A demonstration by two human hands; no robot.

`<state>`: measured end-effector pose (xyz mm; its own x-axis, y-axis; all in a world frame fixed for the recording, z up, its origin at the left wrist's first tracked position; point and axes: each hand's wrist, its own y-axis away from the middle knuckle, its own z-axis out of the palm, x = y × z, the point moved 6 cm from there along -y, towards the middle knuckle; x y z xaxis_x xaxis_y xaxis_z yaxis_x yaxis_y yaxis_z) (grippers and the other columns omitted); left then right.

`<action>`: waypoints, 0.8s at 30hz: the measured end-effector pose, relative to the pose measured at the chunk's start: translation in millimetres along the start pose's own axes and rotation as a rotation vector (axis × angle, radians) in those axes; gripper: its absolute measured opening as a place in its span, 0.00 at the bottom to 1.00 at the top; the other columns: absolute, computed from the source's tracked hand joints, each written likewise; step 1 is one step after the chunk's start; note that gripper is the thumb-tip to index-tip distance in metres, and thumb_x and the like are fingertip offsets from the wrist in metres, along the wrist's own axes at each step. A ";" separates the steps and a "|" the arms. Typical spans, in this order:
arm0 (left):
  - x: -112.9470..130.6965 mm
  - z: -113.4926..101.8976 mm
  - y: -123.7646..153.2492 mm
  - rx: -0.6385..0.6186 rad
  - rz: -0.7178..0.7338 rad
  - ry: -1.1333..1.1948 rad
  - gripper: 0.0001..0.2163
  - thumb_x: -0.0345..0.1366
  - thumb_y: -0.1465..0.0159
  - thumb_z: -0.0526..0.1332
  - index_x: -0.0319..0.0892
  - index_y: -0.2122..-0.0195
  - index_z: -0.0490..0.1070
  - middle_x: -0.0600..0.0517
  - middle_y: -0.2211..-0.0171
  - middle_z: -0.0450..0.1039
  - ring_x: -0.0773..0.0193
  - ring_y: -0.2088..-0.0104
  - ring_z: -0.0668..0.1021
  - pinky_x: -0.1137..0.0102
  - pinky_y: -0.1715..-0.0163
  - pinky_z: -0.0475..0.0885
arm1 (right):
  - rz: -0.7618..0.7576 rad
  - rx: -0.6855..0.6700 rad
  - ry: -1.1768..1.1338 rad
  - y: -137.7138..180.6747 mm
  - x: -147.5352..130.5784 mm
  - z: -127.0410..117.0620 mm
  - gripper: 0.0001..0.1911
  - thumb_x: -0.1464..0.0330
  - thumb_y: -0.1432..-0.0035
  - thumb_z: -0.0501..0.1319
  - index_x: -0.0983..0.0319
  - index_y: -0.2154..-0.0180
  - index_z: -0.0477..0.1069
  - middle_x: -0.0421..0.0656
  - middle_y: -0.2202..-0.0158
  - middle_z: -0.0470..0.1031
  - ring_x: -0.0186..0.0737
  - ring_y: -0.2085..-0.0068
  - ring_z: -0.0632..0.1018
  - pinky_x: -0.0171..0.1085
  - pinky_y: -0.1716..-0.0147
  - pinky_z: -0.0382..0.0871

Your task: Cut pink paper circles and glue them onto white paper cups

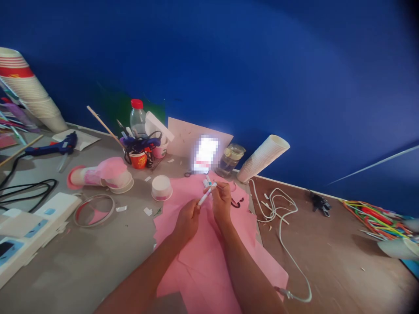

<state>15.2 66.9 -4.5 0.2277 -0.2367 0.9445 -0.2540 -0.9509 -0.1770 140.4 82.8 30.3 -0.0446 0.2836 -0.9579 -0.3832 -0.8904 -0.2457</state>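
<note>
My left hand (187, 220) and my right hand (222, 199) meet over sheets of pink paper (209, 257) on the table. Between them they hold a thin white marker pen (207, 194), tilted up to the right. The left hand's fingers pinch its lower end. The right hand's fingers close round its upper end, where a second white piece, perhaps a cap or another pen, shows beside it. Both forearms reach in from the bottom edge.
A white paper cup (161, 187) stands upside down left of the paper. A pink cup figure (101, 174), a wire ring (94, 209), a blue glue gun (52, 148), a pot of tools (139, 155), cup stacks (263, 157), a white cable (284, 226) and coloured straws (376, 218) lie around.
</note>
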 end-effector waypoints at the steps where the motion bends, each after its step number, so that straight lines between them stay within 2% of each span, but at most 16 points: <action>1: -0.2 -0.2 -0.2 0.003 -0.001 -0.001 0.13 0.37 0.36 0.47 0.40 0.59 0.68 0.52 0.74 0.67 0.64 0.73 0.68 0.71 0.72 0.63 | 0.005 0.004 0.008 0.8 0.1 0.3 0.06 0.69 0.44 0.57 0.58 0.63 0.61 0.35 0.76 0.75 0.35 0.72 0.75 0.36 0.69 0.65; 10: -2.2 -0.8 0.0 0.027 -0.065 0.029 0.13 0.37 0.35 0.47 0.40 0.58 0.68 0.52 0.73 0.68 0.65 0.73 0.69 0.71 0.71 0.65 | 0.035 0.034 0.031 1.9 -2.4 4.3 0.06 0.70 0.44 0.56 0.58 0.62 0.63 0.36 0.76 0.75 0.35 0.73 0.75 0.35 0.70 0.67; 13: -1.1 -0.7 -1.7 0.040 -0.082 0.085 0.12 0.38 0.35 0.48 0.41 0.58 0.69 0.53 0.73 0.69 0.65 0.72 0.71 0.71 0.71 0.66 | 0.050 0.006 0.051 5.5 -4.4 8.8 0.12 0.70 0.44 0.56 0.59 0.56 0.62 0.37 0.74 0.75 0.35 0.71 0.76 0.35 0.69 0.68; 16: 2.8 -4.2 -4.4 0.087 -0.079 0.136 0.13 0.38 0.35 0.49 0.41 0.56 0.69 0.52 0.72 0.72 0.64 0.70 0.73 0.70 0.69 0.68 | 0.090 -0.082 0.108 12.0 -2.1 18.1 0.22 0.70 0.44 0.56 0.59 0.47 0.57 0.38 0.70 0.75 0.35 0.70 0.76 0.35 0.70 0.70; 20: 11.7 -6.5 -5.0 0.097 -0.021 0.122 0.13 0.37 0.35 0.49 0.41 0.54 0.68 0.47 0.61 0.74 0.61 0.61 0.75 0.67 0.60 0.70 | 0.089 -0.124 0.210 13.8 1.1 22.2 0.27 0.68 0.44 0.56 0.60 0.43 0.52 0.40 0.69 0.75 0.35 0.71 0.76 0.35 0.71 0.70; 22: 14.2 -5.1 -3.0 0.086 0.015 0.088 0.14 0.36 0.35 0.49 0.41 0.49 0.64 0.45 0.55 0.72 0.61 0.56 0.74 0.66 0.56 0.69 | 0.070 -0.086 0.238 8.8 0.9 17.0 0.27 0.67 0.44 0.56 0.61 0.43 0.53 0.41 0.70 0.75 0.35 0.72 0.75 0.34 0.73 0.69; 24: 15.0 -3.5 -0.2 0.087 0.051 0.030 0.17 0.35 0.36 0.50 0.40 0.45 0.58 0.43 0.53 0.70 0.60 0.56 0.74 0.64 0.56 0.70 | 0.042 -0.008 0.256 1.3 -1.3 7.3 0.27 0.67 0.44 0.56 0.62 0.44 0.54 0.40 0.71 0.74 0.35 0.73 0.74 0.34 0.73 0.68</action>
<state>15.4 64.2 10.6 0.1882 -0.2807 0.9412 -0.1821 -0.9517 -0.2474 133.2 83.9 32.4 0.1747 0.1475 -0.9735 -0.3782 -0.9028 -0.2047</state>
